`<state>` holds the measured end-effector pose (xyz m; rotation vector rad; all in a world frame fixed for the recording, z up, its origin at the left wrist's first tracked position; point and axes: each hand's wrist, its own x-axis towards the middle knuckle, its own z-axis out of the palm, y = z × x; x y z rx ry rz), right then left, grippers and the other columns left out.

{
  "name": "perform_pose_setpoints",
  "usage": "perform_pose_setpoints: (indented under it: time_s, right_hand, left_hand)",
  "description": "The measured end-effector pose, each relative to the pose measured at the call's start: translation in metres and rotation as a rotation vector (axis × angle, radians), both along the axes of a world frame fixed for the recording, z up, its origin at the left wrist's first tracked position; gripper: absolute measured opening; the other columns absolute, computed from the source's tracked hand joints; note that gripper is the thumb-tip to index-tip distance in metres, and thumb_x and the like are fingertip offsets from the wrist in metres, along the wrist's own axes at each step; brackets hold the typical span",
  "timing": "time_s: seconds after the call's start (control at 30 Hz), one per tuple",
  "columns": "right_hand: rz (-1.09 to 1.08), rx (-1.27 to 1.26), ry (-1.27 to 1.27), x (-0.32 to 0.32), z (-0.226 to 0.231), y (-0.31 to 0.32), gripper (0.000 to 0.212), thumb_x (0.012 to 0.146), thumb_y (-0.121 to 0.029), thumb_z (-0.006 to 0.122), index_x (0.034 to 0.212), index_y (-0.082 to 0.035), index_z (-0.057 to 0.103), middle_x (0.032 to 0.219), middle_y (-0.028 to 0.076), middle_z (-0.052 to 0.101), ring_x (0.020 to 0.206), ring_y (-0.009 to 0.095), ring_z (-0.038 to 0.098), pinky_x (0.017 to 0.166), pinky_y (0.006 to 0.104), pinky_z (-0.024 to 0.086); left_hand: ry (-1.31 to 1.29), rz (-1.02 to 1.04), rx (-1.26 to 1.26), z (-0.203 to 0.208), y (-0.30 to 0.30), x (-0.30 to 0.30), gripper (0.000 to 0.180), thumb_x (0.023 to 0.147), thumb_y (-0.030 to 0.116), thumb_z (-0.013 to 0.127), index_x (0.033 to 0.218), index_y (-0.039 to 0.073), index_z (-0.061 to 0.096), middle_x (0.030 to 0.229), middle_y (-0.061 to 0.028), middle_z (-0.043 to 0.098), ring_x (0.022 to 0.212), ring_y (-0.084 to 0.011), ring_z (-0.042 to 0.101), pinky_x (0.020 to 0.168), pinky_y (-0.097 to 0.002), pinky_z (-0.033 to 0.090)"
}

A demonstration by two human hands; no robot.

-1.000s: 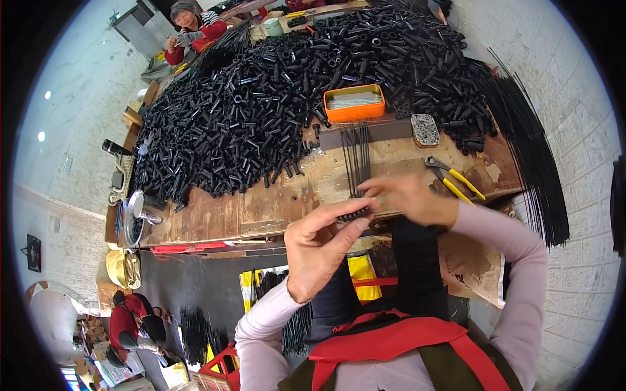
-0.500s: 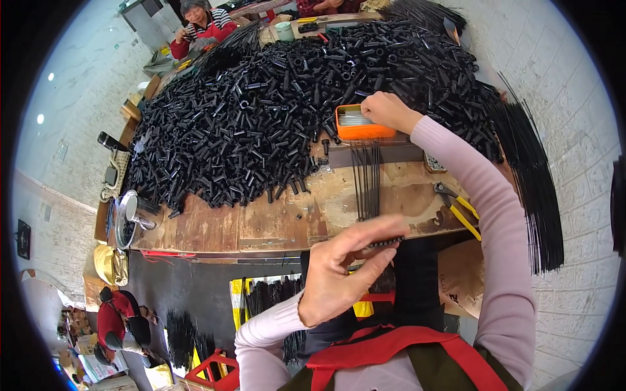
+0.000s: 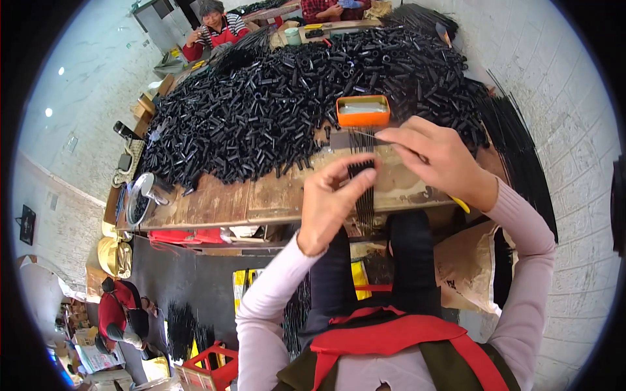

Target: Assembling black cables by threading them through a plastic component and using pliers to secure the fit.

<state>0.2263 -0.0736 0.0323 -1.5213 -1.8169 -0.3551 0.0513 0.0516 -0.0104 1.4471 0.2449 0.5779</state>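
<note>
My left hand [image 3: 329,202] is closed around a small bundle of thin black rods [image 3: 364,212], held upright between thumb and fingers near the bench's front edge. Just to the right, my right hand [image 3: 440,159] is raised with thumb and fingers pinched on a thin, pale metal wire [image 3: 366,135]. This wire points left across the upper ends of the rods. Beyond both hands, an orange-rimmed box [image 3: 363,119] holds thin, light silvery pieces. Most of the yellow-handled pliers [image 3: 462,204] is hidden behind my right hand.
A large heap of short black tubular parts [image 3: 261,104] covers the bench [image 3: 215,212]. Long black rods [image 3: 521,150] lie along the right wall. A clear round container [image 3: 138,199] stands at the left edge. Co-workers sit across the bench; another person [image 3: 120,313] bends at lower left.
My right hand has left the orange box and come nearer with a thin wire. My left hand has moved slightly up and left, now with the rods upright.
</note>
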Motion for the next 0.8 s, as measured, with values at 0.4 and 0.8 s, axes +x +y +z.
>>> perform_pose_setpoints:
  time_s: [0.4,0.8]
  right_hand:
    - [-0.213,-0.177,-0.283,-0.027,-0.005,-0.039,0.067,0.075,0.003,0.061,0.139,-0.014,0.053,0.082,0.008,0.046,0.069,0.023,0.054,0.058,0.0352,0.047]
    - [-0.226,-0.187,-0.401,-0.025,-0.012,-0.037,0.068,0.076,-0.001,0.063,0.141,-0.015,0.050,0.081,0.007,0.043,0.070,0.022,0.053,0.059,0.0355,0.047]
  left_hand:
    - [-0.107,-0.012,-0.127,-0.001,0.003,0.002,0.020,0.094,0.004,0.063,0.111,-0.004,0.067,0.099,-0.0091,0.070,0.093,-0.0131,0.067,0.085,-0.0276,0.058]
    - [-0.097,0.002,-0.110,0.002,0.000,0.004,0.019,0.094,0.003,0.061,0.111,-0.005,0.065,0.099,-0.0121,0.070,0.092,-0.0162,0.068,0.084,-0.0295,0.059]
